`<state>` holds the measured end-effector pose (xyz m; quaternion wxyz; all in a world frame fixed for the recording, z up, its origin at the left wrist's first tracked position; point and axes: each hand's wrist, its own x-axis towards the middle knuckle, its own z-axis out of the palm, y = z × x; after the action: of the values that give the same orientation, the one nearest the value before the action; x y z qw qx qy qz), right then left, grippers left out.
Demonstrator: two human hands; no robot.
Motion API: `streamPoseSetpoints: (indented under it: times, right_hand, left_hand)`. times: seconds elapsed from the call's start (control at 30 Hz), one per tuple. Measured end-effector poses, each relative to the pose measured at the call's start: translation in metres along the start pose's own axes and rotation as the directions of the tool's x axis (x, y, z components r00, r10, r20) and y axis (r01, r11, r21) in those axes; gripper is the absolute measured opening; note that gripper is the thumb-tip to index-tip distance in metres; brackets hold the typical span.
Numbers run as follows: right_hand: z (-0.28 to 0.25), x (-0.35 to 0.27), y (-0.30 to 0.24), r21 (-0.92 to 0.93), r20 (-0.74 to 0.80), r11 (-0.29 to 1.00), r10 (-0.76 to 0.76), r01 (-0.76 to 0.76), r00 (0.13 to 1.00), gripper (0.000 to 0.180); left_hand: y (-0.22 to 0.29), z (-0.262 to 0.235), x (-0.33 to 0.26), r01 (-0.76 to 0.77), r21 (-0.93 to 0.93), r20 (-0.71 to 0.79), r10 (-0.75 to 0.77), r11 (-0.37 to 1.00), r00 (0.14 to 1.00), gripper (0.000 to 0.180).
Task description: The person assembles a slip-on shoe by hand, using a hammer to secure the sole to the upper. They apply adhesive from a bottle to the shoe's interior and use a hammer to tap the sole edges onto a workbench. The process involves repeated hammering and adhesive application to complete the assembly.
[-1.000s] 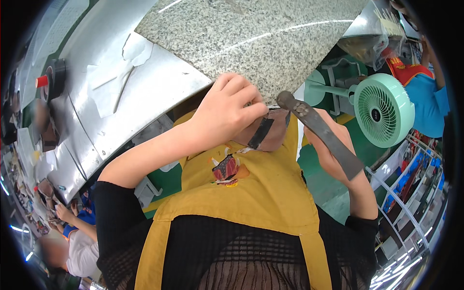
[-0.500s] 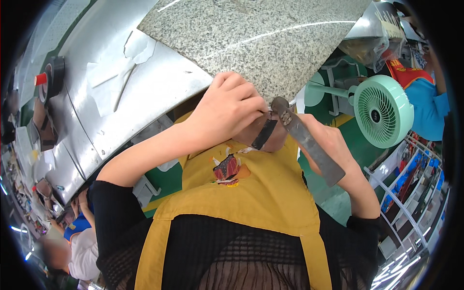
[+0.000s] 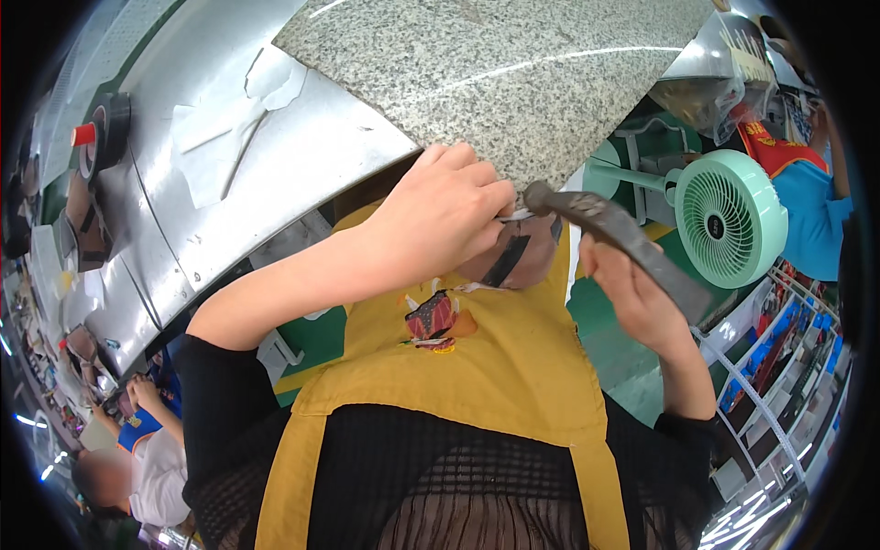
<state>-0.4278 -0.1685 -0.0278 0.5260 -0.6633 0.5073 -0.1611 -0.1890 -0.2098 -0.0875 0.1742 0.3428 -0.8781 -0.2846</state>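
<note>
Two hands share it: your left hand [image 3: 440, 215] pinches a brown leather piece [image 3: 518, 257] steady, your right hand [image 3: 632, 293] fingers wrap the dark metal hammer [image 3: 614, 238] for striking.

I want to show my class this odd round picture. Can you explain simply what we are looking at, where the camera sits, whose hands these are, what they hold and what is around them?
The camera is worn on a person's head and looks down, so its wide lens bends straight edges. Both bare arms coming up from below belong to that person, who wears a yellow apron. The left hand pinches a small piece of brown material at the edge of a speckled stone slab. The right hand grips a hammer, its head close to the left fingertips. The slab lies on a metal bench with paper scraps and tape rolls. A green fan stands at the right. Other people work nearby.
</note>
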Motion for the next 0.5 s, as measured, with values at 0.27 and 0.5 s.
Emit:
streamPoseSetpoints:
  times: [0.27,0.5]
  right_hand:
    - [-0.011,-0.013,0.017,0.037,-0.161,0.998,0.052,-0.047,0.986,0.019]
    - [-0.002,-0.001,0.013,-0.044,-0.124,0.998,-0.04,0.035,0.991,0.016]
  left_hand:
    - [0.014,0.018,0.027,0.074,-0.075,-0.138,-0.083,0.994,0.987,0.01]
    - [0.004,0.013,0.018,0.058,-0.063,-0.067,-0.062,0.996,0.996,0.014]
